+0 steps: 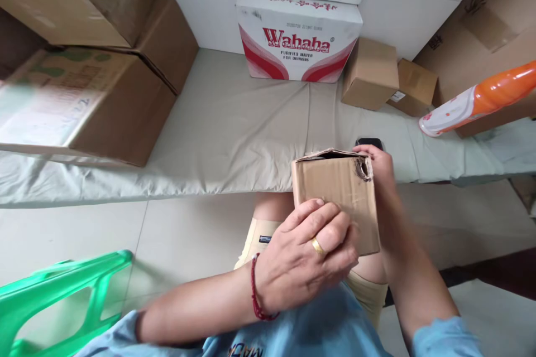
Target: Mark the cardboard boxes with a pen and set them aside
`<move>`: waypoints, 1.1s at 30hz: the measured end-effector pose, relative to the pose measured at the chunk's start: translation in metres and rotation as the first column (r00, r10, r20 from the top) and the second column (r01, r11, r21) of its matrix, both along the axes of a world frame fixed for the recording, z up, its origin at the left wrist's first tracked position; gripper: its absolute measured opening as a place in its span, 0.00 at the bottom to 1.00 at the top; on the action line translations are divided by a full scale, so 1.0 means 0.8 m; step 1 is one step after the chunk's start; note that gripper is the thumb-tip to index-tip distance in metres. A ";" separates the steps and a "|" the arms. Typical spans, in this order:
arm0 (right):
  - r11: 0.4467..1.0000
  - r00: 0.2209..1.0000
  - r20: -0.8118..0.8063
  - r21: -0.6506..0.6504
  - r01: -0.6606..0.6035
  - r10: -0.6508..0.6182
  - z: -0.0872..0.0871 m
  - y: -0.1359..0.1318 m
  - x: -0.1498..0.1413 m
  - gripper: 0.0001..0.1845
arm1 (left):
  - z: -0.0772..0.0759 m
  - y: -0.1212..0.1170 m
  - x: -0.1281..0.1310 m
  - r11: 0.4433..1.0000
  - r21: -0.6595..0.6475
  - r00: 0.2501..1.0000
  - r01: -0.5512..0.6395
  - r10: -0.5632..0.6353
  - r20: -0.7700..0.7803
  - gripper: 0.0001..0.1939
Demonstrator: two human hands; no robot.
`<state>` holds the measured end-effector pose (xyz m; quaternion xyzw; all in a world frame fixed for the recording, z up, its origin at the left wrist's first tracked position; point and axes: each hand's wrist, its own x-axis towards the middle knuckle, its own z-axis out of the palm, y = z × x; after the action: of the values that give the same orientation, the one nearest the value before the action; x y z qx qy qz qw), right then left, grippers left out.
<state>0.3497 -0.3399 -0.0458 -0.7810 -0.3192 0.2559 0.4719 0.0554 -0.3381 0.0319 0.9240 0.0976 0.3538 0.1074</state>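
A small brown cardboard box (335, 178) is held upright over my lap, just in front of the bench edge. Its top flap is slightly lifted, with a dark gap below, and a torn, dirty hole shows near its upper right corner. My left hand (312, 248), with a gold ring and a red cord bracelet, lies over the box's lower left face, fingers curled against it; the thumb is hidden. At the right side, my right hand (377, 164) grips the upper edge, its fingers partly behind the box. A small black object (369, 143) shows just beyond that hand.
A cloth-covered bench (234, 128) runs across, bearing a white Wahaba-style water carton (299, 39), two small brown boxes (371, 72) and large cartons (125, 106) at left. An orange-and-white bottle (477, 97) stands at right. A green plastic stool (96, 284) is at lower left.
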 end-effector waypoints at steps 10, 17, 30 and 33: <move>0.746 0.790 -0.610 0.555 0.368 0.064 0.089 -0.073 -0.032 0.25 | 0.001 0.008 0.005 0.999 0.045 0.992 -0.003 0.009 -0.128 0.23; 0.817 0.945 -0.326 0.541 0.200 -0.015 0.143 -0.093 -0.098 0.16 | 0.003 0.002 0.008 0.999 0.050 0.995 -0.019 0.024 -0.099 0.20; 0.876 0.959 0.252 0.482 -0.011 -0.126 0.121 -0.071 -0.144 0.06 | -0.004 -0.010 0.004 0.994 0.102 0.994 -0.044 0.054 -0.091 0.19; 0.895 0.950 0.287 0.445 -0.020 -0.122 0.123 -0.070 -0.146 0.07 | -0.005 -0.010 0.004 0.994 0.103 0.995 -0.045 0.054 -0.080 0.19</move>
<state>0.2331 -0.3962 0.0523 -0.6915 -0.4176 0.0394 0.5881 0.0585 -0.3462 0.0279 0.9393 0.1067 0.3225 0.0475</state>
